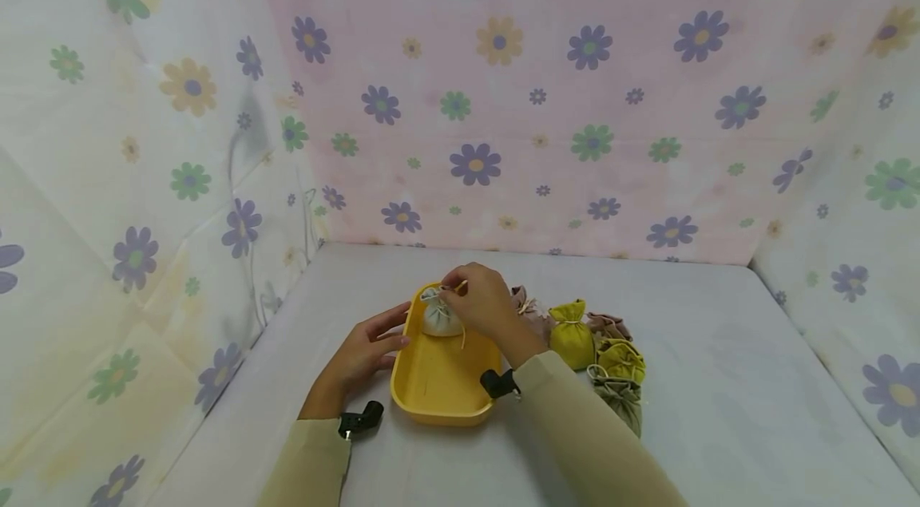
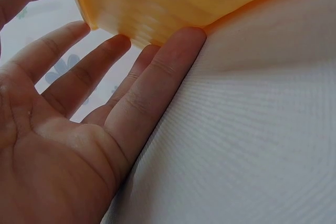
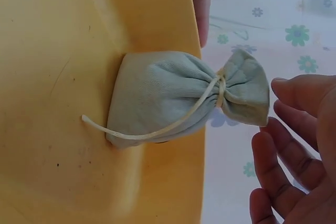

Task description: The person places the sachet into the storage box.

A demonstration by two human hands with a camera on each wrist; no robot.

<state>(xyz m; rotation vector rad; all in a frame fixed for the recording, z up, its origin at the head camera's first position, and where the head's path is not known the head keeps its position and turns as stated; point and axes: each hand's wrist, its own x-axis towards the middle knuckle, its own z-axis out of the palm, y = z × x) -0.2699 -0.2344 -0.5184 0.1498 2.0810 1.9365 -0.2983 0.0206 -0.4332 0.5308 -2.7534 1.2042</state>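
A pale grey-green drawstring pouch stands upright inside the far end of a yellow tray, its neck tied with a cream cord whose loose end hangs down. My right hand is at the pouch's gathered top. In the right wrist view its thumb and fingers are spread around the cloth edge, with a fingertip right at one corner and a small gap at the thumb. My left hand is by the tray's left side; in the left wrist view its extended fingers rest against the outer wall.
Right of the tray several tied pouches sit close together: a mauve one, a yellow one, a brownish one, another yellow one and an olive one. Flower-printed cloth encloses the white table.
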